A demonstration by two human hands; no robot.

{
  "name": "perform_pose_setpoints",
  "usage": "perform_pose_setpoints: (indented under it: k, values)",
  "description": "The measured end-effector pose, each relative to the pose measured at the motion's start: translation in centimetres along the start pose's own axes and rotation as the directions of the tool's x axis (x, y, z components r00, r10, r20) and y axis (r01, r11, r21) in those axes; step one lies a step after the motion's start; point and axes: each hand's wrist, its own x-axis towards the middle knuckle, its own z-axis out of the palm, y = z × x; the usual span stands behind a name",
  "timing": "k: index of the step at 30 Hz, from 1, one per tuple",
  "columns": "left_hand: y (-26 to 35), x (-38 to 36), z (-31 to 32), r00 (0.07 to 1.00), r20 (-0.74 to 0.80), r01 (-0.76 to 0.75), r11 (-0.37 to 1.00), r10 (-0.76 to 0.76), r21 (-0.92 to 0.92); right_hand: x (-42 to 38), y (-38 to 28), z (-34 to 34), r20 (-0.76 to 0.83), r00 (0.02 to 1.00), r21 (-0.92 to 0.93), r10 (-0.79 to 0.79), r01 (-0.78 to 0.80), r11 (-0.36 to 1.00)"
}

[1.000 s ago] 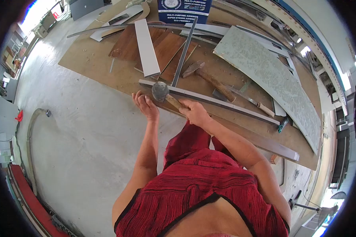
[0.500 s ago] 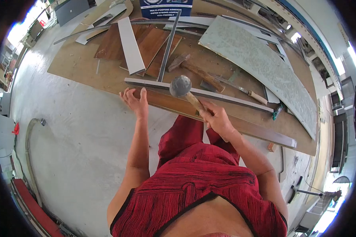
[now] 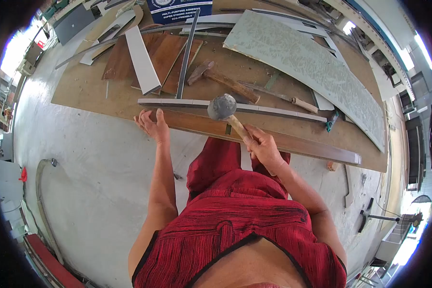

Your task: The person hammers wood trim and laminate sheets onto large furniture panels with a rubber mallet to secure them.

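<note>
Plywood sheet (image 3: 89,89) on the floor is cut off at the top edge, and the long brown plank (image 3: 293,143) along its near side is partly hidden by the mallet and right hand. Left hand (image 3: 151,126) lies flat and unclenched on the plank's left end. Right hand (image 3: 262,146) clenches the wooden handle of the mallet (image 3: 222,107), its round grey, scuffed head over the grey strip (image 3: 269,110); contact unclear.

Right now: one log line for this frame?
right hand: grips mallet over grey strip | left hand: open on wood plank | claw hammer: idle
</note>
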Motion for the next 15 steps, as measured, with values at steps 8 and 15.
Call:
perform_pose_setpoints:
  k: [8,15]
  values:
    - [-0.1,0.0,0.0,1.000,0.008,-0.019,1.000,0.019,-0.010,0.3,1.2,-0.4,0.065,0.997,-0.184,0.030,-0.018,0.983]
    - [-0.2,-0.1,0.1,0.999,-0.005,-0.052,0.997,0.052,0.049,0.3,2.9,-0.3,0.008,0.975,-0.291,-0.223,0.215,0.932]
